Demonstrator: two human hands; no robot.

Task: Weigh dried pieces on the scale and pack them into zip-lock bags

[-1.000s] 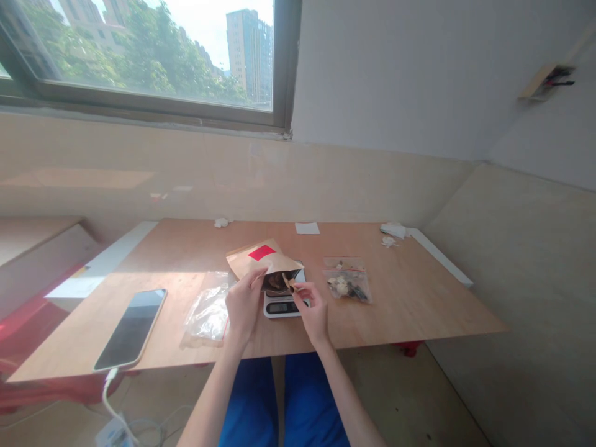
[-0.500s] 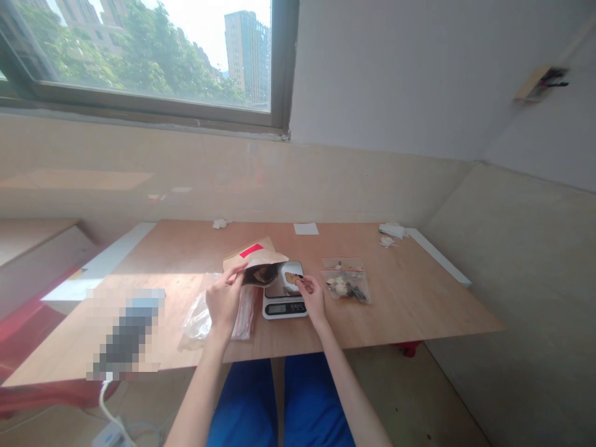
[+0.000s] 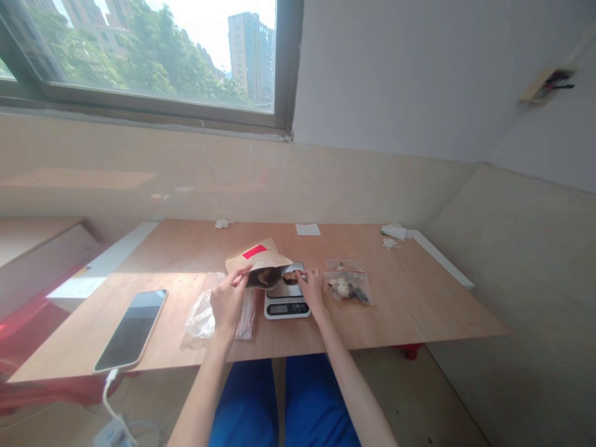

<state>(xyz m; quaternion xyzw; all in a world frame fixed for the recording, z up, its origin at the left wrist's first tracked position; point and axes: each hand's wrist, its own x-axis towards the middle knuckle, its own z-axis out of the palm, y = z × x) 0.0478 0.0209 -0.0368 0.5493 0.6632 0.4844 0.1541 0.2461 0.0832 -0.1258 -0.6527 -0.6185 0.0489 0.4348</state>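
Note:
My left hand [image 3: 229,304] is closed on the near edge of a brown kraft paper pouch [image 3: 277,259] with a red label. The pouch's dark mouth gapes toward me, and something brown shows inside. My right hand [image 3: 311,289] pinches a thin brown dried piece [image 3: 289,277], its kind unclear, at the right end of the pouch's mouth. Both are over a white digital kitchen scale [image 3: 288,313] with a metal plate, partly hidden by the pouch and my fingers. Right of my right hand lies a clear zip bag [image 3: 347,288] holding pale and dark dried pieces.
Under my left forearm lie clear plastic bags [image 3: 200,318]. A phone [image 3: 133,330] with a white cable [image 3: 106,392] rests at the table's left. Along the back are a white paper [image 3: 308,230] and crumpled tissues [image 3: 395,232]. The table [image 3: 419,304] ends just before my knees.
My right hand has shifted slightly left and up with the brown piece, closer to the pouch's mouth. My left hand still grips the pouch. The camera view has shifted slightly.

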